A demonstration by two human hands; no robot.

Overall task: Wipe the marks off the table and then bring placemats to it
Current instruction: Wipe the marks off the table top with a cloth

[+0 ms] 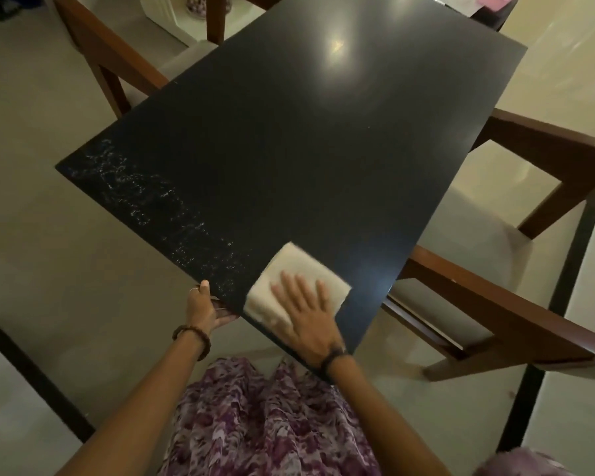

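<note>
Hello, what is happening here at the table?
A person is wiping a black table. The right hand presses flat on a folded pale cloth near the table's close edge. The left hand grips that edge beside the cloth. White marks remain along the left side of the table, so the wiping is not finished. No placemats are on the table yet. Wooden chairs stand around it.

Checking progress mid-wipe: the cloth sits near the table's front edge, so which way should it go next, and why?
Probably slide the cloth leftward along the front edge. The right hand presses it flat, and the white marks lie just left of it, running to the table's left corner. The left hand grips the edge beside them, steadying the table.
</note>
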